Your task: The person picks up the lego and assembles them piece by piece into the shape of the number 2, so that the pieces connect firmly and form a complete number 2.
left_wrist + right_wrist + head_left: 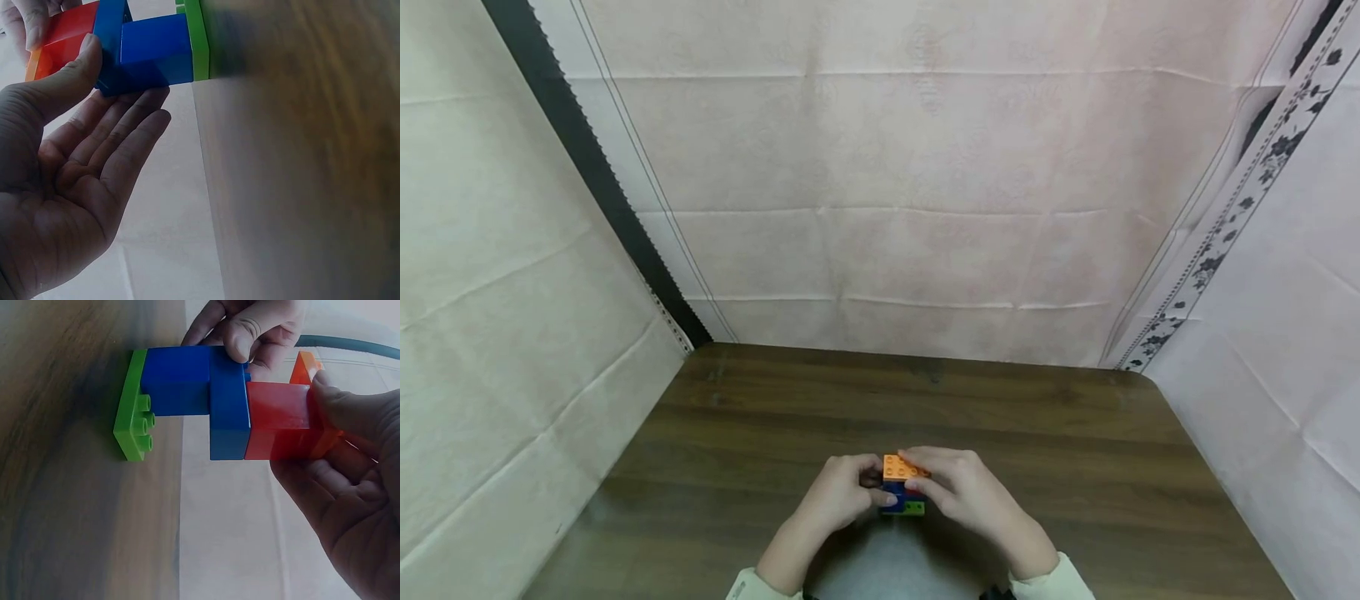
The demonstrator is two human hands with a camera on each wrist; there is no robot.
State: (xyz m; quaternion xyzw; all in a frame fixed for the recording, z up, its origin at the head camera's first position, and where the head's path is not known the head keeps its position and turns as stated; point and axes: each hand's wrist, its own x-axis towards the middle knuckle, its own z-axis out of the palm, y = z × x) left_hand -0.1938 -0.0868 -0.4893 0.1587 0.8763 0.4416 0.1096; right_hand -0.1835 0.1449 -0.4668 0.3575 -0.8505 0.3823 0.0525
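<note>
A stack of toy building bricks stands on the table between both hands. Its base is a thin green plate [128, 422]. Above that come a blue brick [177, 384], a second blue brick [229, 422] jutting out past it, a red brick [280, 422] and an orange studded brick [894, 470] on top. My left hand [844, 493] grips the stack from the left, its thumb at the upper blue brick and its fingers around the far side. From the right, my right hand [964, 490] pinches the orange brick, its thumb near where it meets the red one.
The brown wooden table [760, 417] extends around the hands. Pale creased cloth [925, 167] hangs behind it and along both sides, with a dark strip [602, 183] at left and a floral border [1232, 217] at right.
</note>
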